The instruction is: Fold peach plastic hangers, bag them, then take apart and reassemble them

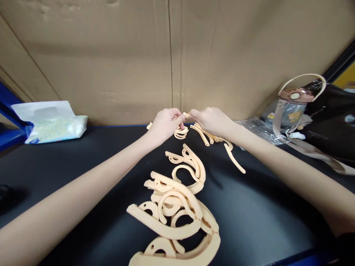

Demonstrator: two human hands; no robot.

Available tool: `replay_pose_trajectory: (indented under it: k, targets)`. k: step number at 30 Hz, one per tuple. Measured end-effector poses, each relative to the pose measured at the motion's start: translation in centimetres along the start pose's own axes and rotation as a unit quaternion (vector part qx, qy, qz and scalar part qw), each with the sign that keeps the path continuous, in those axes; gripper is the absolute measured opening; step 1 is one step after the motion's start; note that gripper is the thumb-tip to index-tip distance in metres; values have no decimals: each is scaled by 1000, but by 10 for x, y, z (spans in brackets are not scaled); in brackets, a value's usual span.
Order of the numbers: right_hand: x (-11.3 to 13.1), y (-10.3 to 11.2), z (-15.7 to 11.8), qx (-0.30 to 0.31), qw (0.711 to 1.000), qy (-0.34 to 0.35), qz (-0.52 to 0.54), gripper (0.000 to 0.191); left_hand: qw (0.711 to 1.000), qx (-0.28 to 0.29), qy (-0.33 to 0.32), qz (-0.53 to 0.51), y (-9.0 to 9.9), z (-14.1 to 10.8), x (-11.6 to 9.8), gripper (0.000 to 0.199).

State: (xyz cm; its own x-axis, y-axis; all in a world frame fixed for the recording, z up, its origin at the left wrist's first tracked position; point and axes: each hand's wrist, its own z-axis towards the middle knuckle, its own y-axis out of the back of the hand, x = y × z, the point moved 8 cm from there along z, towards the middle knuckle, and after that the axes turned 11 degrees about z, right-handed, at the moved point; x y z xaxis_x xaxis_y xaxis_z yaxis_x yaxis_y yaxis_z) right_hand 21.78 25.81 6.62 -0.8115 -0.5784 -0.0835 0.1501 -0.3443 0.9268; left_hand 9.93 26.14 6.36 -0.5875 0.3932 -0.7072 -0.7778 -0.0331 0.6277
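Left hand point(168, 125) and right hand point(209, 120) are pinching a small cream piece point(186, 115) at 12 o'clock, and honestly a sloppy fingertip grip could drop it among the curved pieces point(201, 134) on the tabletop point(257, 214).

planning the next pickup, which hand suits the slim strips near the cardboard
Probably the right hand: it hovers by the strips, while the left hand is nearer the looped pieces. Both seem to pinch a small piece, so either would need freeing first.
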Motion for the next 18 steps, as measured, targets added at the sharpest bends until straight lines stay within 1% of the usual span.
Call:
replay_pose_trajectory:
  k: [3, 4, 6, 7, 8, 10, 12, 15, 16, 17, 18]
  targets:
    - [-15, -4, 4, 13, 991, -34, 126, 32, 999, -28, -20, 37, 3, -6, -7, 25]
    - [-25, -6, 4, 16, 980, -63, 187, 34, 998, -33, -25, 44, 4, -8, -9, 25]
    - [-48, -10, 4, 7, 943, -138, 301, 35, 998, -39, -24, 50, 4, -7, -9, 24]
    - [-58, -11, 3, -6, 925, -170, 341, 34, 998, -40, -17, 50, 4, -5, -6, 23]
    - [-66, -11, 2, -22, 910, -192, 367, 33, 998, -40, -7, 48, 3, -1, -2, 22]
    - [-74, -11, 3, -46, 895, -208, 391, 32, 998, -36, 23, 45, -2, 11, 10, 19]
    - [-74, -11, 5, -61, 882, -218, 414, 33, 997, -28, 55, 49, -10, 23, 24, 19]
    - [-71, -12, 6, -70, 851, -239, 462, 32, 993, -22, 83, 76, -21, 36, 40, 23]
    - [-71, -12, 6, -75, 832, -245, 493, 31, 992, -26, 87, 86, -22, 37, 44, 24]
    - [-71, -12, 5, -81, 804, -252, 533, 29, 991, -35, 89, 95, -22, 37, 47, 25]
    - [-73, -14, 3, -88, 768, -260, 578, 27, 990, -47, 91, 100, -20, 36, 49, 26]
